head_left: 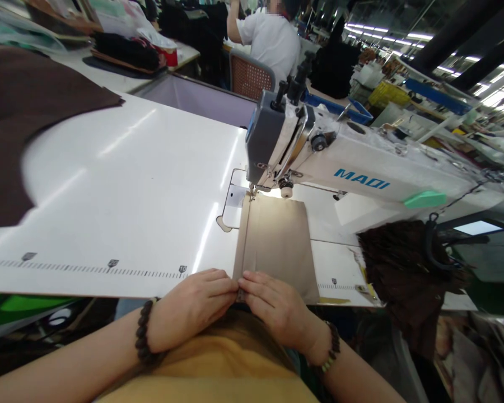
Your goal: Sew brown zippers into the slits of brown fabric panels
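**One beige cloth panel [277, 246] pinched at the table [121, 190] edge**

Its near fold is held in a narrow grip by the left hand [191, 308] and right hand [277, 310], fingertips meeting, while its far end is laid at the presser foot [252, 195] of the MAQI sewing machine [353, 162]. If that grip is slackened, the fold could be lost; the panel could be dragged askew by its own weight at the table edge.
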`<state>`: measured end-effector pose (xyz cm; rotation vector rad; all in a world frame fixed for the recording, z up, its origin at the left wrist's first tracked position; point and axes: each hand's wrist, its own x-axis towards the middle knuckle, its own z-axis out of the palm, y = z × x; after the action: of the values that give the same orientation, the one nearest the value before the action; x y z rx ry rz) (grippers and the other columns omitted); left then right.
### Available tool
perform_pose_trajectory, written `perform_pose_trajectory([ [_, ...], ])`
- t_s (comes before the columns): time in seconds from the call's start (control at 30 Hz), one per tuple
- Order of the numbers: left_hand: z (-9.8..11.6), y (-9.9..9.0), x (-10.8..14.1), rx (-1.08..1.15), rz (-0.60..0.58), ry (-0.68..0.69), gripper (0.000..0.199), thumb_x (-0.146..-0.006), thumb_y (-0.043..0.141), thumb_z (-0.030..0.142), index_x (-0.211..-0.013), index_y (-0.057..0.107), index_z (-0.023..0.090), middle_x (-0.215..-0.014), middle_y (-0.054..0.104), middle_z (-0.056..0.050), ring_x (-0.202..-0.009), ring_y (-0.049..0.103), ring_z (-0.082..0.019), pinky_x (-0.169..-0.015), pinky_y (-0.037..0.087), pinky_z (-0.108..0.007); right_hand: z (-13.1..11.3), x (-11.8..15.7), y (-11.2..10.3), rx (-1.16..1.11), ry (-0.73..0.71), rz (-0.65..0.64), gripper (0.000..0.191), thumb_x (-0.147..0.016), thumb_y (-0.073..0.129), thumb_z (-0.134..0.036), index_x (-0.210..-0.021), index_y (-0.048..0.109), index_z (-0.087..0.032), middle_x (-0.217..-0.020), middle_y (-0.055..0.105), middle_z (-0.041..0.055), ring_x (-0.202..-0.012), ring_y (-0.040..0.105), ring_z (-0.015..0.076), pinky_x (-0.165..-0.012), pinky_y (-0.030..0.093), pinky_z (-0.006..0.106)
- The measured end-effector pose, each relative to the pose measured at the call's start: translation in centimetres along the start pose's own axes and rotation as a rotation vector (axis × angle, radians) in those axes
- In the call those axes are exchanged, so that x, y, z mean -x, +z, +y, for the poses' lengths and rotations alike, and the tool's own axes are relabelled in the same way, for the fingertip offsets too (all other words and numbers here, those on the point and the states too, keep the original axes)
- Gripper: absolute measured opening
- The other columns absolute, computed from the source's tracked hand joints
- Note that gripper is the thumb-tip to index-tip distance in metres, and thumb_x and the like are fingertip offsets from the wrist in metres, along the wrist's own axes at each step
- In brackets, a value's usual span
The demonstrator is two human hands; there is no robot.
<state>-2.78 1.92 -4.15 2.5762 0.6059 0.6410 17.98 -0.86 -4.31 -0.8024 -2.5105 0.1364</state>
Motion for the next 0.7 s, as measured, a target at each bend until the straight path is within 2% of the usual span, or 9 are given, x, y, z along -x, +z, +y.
perform_pose_trajectory([
  [0.07,-0.2,-1.3,-0.3,0.053,-0.055,-0.018,0.036,-0.097,0.03,0.021,-0.084,0.062,0.015,-0.086,0.062,-0.003,-0.079,0.056,-0.011,-0.074,0.049,-0.022,-0.3,0.4,0.2,0.016,0.027,0.005,0.022,-0.091,0.04,-0.011,-0.101,0.06,-0.009,-0.115,0.061,0.0078,-0.115,0.05,0.0167,-0.102,0.042,0.032],
  [0.13,-0.8,-2.6,-0.9,0.069,-0.058,-0.058,0.031,-0.095,0.035,0.021,-0.083,0.062,0.015,-0.09,0.062,-0.003,-0.081,0.058,-0.011,-0.074,0.049,-0.02,-0.7,0.8,0.4,0.036,0.046,-0.002,0.023,-0.091,0.041,-0.012,-0.107,0.058,-0.01,-0.119,0.059,0.0063,-0.117,0.048,0.0163,-0.103,0.04,0.033],
  [0.27,-3.2,-3.6,-3.3,-0.156,0.013,-0.099,0.025,-0.094,0.037,0.018,-0.093,0.061,0.012,-0.099,0.062,-0.007,-0.091,0.058,-0.014,-0.082,0.05,-0.027,-1.3,1.1,0.5,0.105,0.046,-0.062,0.026,-0.092,0.04,-0.015,-0.113,0.056,-0.012,-0.123,0.056,0.0039,-0.119,0.046,0.0175,-0.106,0.036,0.039],
  [0.33,-4.4,-3.3,-4.6,-0.271,-0.023,-0.103,0.018,-0.09,0.046,0.017,-0.102,0.058,0.011,-0.11,0.059,-0.01,-0.099,0.056,-0.018,-0.087,0.049,-0.032,-1.6,1.1,0.5,0.15,0.038,-0.063,0.027,-0.092,0.039,-0.015,-0.112,0.056,-0.012,-0.124,0.055,0.0046,-0.12,0.046,0.0182,-0.107,0.034,0.041],
  [0.47,-5.5,-1.7,-6.0,-0.376,-0.088,-0.076,0.031,-0.08,0.063,0.019,-0.107,0.054,0.007,-0.12,0.052,-0.017,-0.11,0.05,-0.027,-0.093,0.044,-0.042,-2.0,1.4,1.0,0.23,0.03,-0.004,0.027,-0.091,0.041,-0.017,-0.112,0.057,-0.009,-0.122,0.056,0.0066,-0.117,0.048,0.019,-0.105,0.036,0.04],
  [0.6,-4.4,-0.1,-4.4,-0.446,-0.098,-0.017,0.024,-0.088,0.048,0.014,-0.11,0.051,0.006,-0.119,0.054,-0.016,-0.116,0.047,-0.026,-0.098,0.039,-0.045,-2.1,1.9,2.1,0.204,0.015,0.116,0.02,-0.089,0.047,-0.018,-0.101,0.061,-0.011,-0.116,0.061,0.0059,-0.115,0.05,0.0175,-0.107,0.034,0.036],
  [0.7,-2.9,0.9,-1.8,-0.387,-0.024,0.042,0.032,-0.087,0.036,0.009,-0.116,0.049,0.01,-0.118,0.057,-0.011,-0.114,0.05,-0.023,-0.098,0.039,-0.041,-2.5,1.7,2.3,0.178,0.005,0.184,0.018,-0.087,0.051,-0.026,-0.093,0.062,-0.012,-0.108,0.064,0.0045,-0.11,0.053,0.0158,-0.107,0.034,0.03],
])
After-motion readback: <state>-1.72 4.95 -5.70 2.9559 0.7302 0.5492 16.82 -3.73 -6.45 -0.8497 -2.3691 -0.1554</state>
